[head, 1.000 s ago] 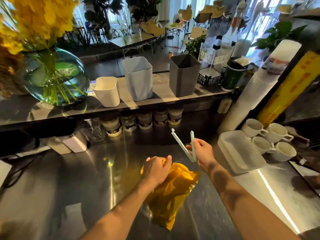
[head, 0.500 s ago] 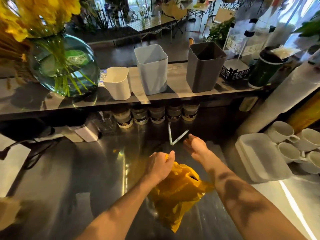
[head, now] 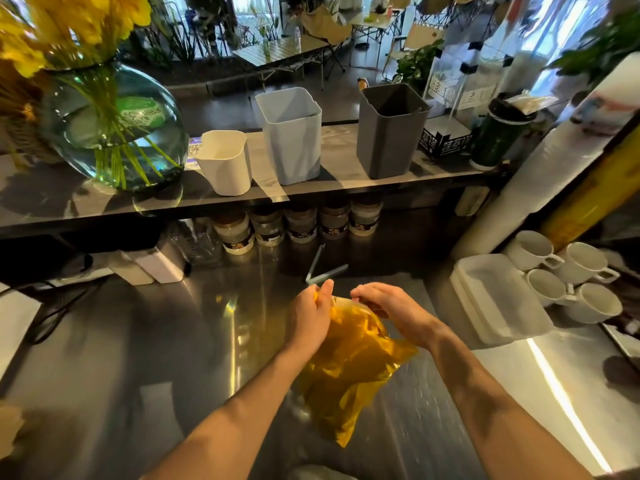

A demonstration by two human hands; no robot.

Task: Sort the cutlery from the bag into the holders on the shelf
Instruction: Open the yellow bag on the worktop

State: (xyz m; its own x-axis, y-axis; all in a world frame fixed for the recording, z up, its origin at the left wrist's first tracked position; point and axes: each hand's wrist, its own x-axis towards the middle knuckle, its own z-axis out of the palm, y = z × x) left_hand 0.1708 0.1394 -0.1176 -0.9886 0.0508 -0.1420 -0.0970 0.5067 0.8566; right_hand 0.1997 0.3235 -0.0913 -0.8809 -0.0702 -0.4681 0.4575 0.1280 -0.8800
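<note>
Head view: everything below is seen from here, looking down over my two forearms
My left hand: fingers and thumb pinched together on the left side of the bag's mouth, clamped on the plastic
My right hand: palm down, fingers curled onto the right side of the same mouth, gripping it; the two hands are close but not touching
Bag: yellow plastic, crumpled, in the middle of the counter, its top between my hands and its lower corner pointing to the near edge; I cannot tell whether it rests on the steel
Cutlery: I cannot make it out through the plastic
Clip: pale, sprung open in a V, lying on the counter just beyond my left fingertips, toward the far edge
Shelf: runs along the counter's far edge, above it
Holders: three in a row near the shelf's front edge, upright; white holder on the left, pale blue holder in the middle, dark grey holder on the right
Vase: round green glass with yellow flowers, at the shelf's left end, beside the white holder
Jars: a row under the shelf, at the counter's far edge
Tray: white, at the counter's right edge
Cups: four white ones, just right of the tray
</note>
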